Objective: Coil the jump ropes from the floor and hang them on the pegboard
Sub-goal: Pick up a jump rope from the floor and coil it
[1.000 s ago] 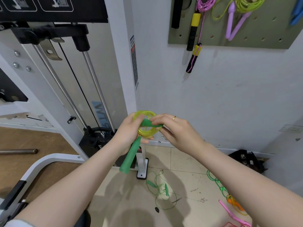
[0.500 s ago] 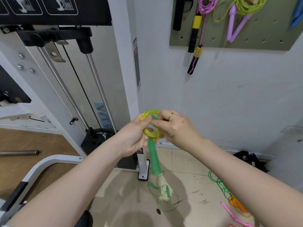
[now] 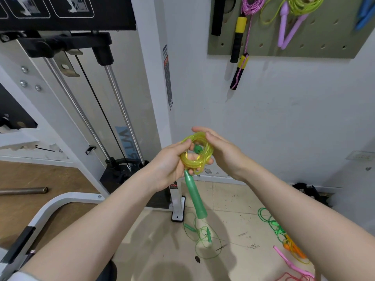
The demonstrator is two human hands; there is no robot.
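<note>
A yellow jump rope coil point(image 3: 199, 157) with green handles is held at chest height in front of the wall. My left hand point(image 3: 172, 162) grips the coil from the left, fingers curled through the loop. One green handle point(image 3: 194, 196) hangs down from it; the other handle's end point(image 3: 197, 149) pokes through the coil's middle. My right hand point(image 3: 222, 151) cups the coil's right side with fingers extended over it. The olive pegboard point(image 3: 316, 50) is up on the wall, with a pink rope point(image 3: 252, 6) and a lime rope with lilac handles point(image 3: 290, 25) hanging on it.
A thin green rope point(image 3: 203, 238) lies tangled on the tiled floor below. More ropes, green point(image 3: 271, 222), orange point(image 3: 293, 247) and pink point(image 3: 290, 263), lie at the right. A white cable machine point(image 3: 113, 110) stands to the left, a black bag point(image 3: 310, 192) by the wall.
The hanging green handle swung from left to straight down. My right hand turned from pinching the handle at the coil to cupping the coil's far side; the coil rose slightly.
</note>
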